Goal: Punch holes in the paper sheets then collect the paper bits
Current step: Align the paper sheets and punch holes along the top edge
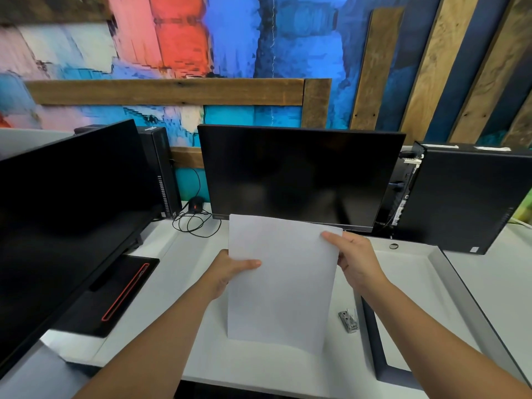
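The left grip pinches the left edge of the paper, and the right grip pinches its upper right corner. The paper stands upright over the white bench. A metal hole punch lies on the bench near its right side.

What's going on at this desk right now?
A person holds white paper upright over the white desk. The left hand grips its left edge and the right hand pinches its upper right corner. A small metal hole punch lies on the desk right of the paper, untouched. No holes or paper bits show yet.
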